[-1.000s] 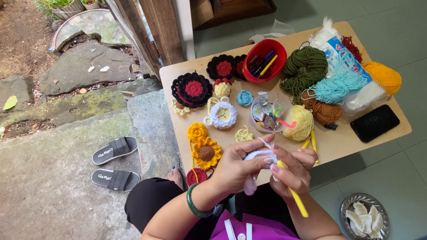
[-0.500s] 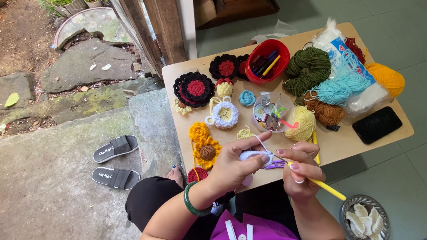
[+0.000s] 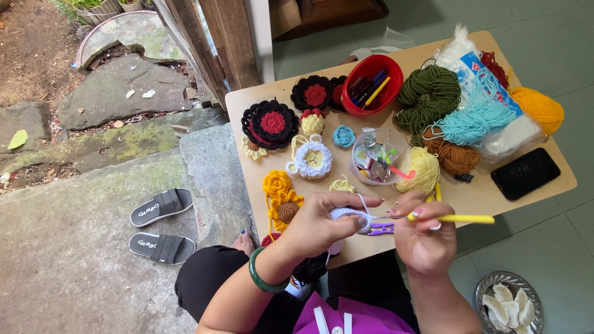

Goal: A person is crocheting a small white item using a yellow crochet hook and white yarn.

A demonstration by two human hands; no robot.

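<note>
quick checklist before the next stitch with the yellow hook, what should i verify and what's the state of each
1. Right hand grips the yellow crochet hook firmly: ok.
2. Left hand pinches the small white crochet piece: ok.
3. Strand of white yarn runs over the left forefinger, looks taut: ok.
4. Hook tip seated in a stitch: cannot tell, too small.
5. Purple clip on the table lies clear of the work: cannot tell, close under the hands.

yarn skeins [image 3: 433, 99] on table [image 3: 557, 185] (phone [image 3: 525, 173] right of them)
</note>
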